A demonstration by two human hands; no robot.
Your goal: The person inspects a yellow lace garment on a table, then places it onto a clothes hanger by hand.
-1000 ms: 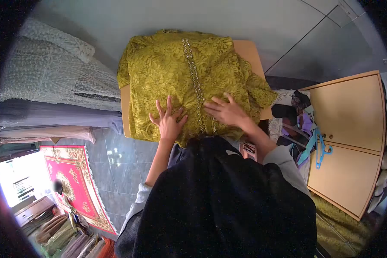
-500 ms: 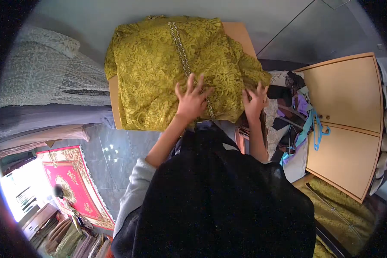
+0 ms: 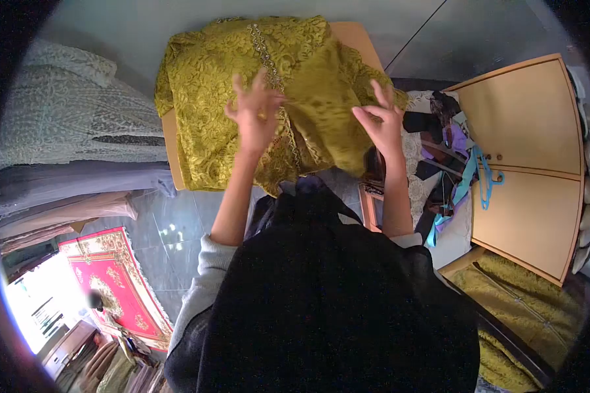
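Note:
A yellow-green lace garment with a beaded trim strip down its middle lies over a light wooden board. My left hand is above the garment, left of the trim, its fingers spread and blurred. On the right, my right hand pinches the garment between thumb and index finger, the other fingers raised. Between the two hands the right part of the cloth is lifted and blurred by motion, and a fold opens beside the trim.
Grey lace cloth hangs at the left, above a red patterned rug. On the right are fabric scraps, a blue hanger and a wooden cabinet. More yellow-green cloth lies lower right.
Both hands have risen off the flat garment; the left has moved leftward. The right has taken hold of the cloth, whose right part is now lifted and folded open.

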